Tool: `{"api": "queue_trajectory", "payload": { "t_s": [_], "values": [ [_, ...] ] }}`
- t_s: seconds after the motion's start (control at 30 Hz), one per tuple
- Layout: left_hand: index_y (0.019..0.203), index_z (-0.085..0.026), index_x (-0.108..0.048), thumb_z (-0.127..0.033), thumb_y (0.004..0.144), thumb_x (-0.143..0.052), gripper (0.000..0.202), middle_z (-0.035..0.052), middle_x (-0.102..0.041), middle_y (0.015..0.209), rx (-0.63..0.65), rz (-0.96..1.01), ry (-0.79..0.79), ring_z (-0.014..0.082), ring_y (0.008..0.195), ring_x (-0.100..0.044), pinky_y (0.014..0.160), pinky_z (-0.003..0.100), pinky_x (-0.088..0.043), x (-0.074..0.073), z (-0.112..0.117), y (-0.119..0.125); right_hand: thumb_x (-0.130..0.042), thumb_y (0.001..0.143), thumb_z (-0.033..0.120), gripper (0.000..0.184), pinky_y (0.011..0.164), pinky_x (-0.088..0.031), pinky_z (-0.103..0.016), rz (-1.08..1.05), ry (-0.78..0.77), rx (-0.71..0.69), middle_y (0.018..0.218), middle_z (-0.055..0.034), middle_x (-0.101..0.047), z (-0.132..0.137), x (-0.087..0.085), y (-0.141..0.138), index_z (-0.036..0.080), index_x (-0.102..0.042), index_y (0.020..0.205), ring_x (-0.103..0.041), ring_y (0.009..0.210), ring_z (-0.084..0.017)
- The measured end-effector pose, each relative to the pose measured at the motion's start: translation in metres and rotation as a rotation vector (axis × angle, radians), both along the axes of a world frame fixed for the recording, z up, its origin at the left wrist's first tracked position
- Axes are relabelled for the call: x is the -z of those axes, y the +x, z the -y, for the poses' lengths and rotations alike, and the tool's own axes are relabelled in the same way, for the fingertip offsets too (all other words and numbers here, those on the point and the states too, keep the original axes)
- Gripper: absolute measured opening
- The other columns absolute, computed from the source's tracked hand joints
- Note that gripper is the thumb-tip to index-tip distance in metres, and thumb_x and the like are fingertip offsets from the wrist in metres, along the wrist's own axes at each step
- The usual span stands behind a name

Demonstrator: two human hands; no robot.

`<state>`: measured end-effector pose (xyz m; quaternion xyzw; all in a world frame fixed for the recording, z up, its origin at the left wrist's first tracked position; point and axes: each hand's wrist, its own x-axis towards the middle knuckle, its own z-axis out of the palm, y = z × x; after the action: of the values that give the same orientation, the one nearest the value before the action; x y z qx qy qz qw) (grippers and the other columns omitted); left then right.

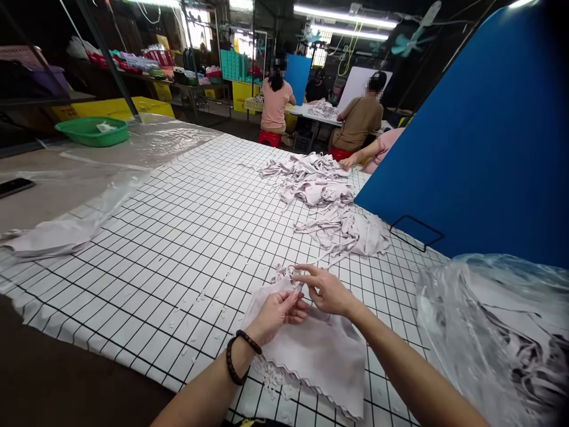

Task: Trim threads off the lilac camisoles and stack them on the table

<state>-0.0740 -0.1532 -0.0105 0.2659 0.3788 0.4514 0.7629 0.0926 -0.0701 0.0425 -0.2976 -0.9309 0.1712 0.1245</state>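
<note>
A pale pinkish-grey garment (317, 362) with a scalloped lower edge lies spread in front of me on the checked tablecloth. My left hand (280, 314), with a dark beaded bracelet at the wrist, is closed in a pinch on its upper part. Just above and to the right is my right hand (328, 289), its fingers stretched out over the gathered upper edge; whether they grip any fabric is hidden. A thin strap runs from there toward a pile of similar garments (364, 234). Small pale scraps (271, 376) are scattered beside the scalloped edge.
A blue panel (480, 142) stands at the right, above a clear plastic bag (457, 314) of garments. Across the table, a person's hand (351, 161) touches more piled garments (311, 172). At left are a green basin (93, 135) and a phone (15, 187). Other people sit behind.
</note>
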Motion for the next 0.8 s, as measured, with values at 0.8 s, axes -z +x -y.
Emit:
{"api": "queue_trajectory", "payload": {
  "t_s": [0.8],
  "values": [
    [0.092,-0.022,-0.062,-0.037,0.080,-0.058,0.019,0.0028,-0.063,0.072,0.118,-1.108,0.412,0.0222,0.071,-0.059,0.066,0.029,-0.038,-0.008,0.007,-0.032,-0.047,0.085,0.022,0.016,0.063,-0.034,-0.024,0.291,-0.255,0.035,0.088,-0.0027,-0.066,0.023,0.008,-0.020,0.019,-0.063,0.087,-0.057,0.072,-0.014]
  ]
}}
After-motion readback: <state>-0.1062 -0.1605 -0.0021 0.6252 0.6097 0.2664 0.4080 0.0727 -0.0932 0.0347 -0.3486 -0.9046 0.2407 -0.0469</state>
